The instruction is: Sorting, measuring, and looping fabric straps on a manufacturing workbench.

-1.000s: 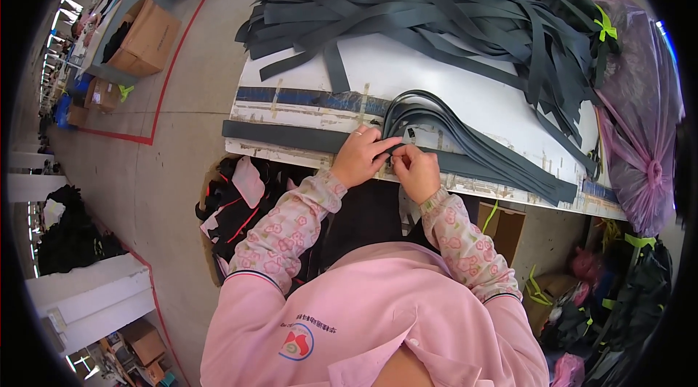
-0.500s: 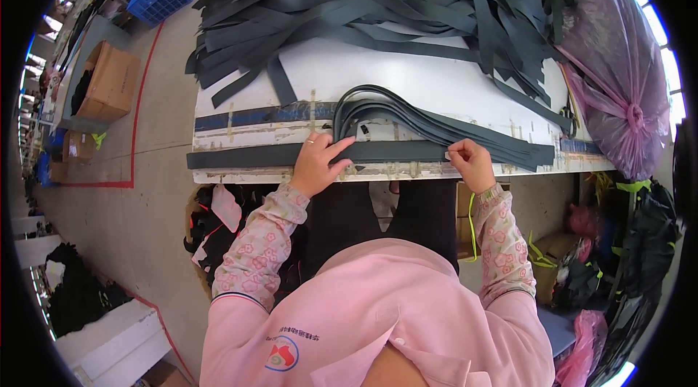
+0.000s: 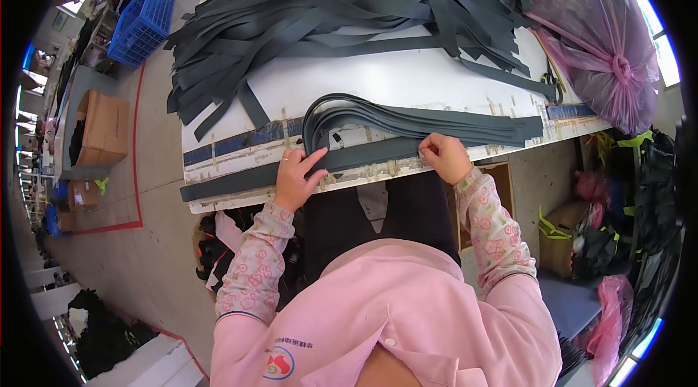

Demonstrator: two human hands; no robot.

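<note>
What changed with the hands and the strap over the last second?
The two hands, close together a second ago, have spread apart along the dark strap at the table's near edge. The left hand now presses flat on it, and the right hand has slid rightward, fingers curled on the strap. The looped bundle and the big strap pile stayed put.

Head cam looks steeply down, near table (image 3: 407, 89).

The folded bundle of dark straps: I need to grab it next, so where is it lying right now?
In the head view, the folded bundle of dark straps lies near the white table's front edge, just beyond the left hand and right hand, nearer than the big loose strap pile.
</note>
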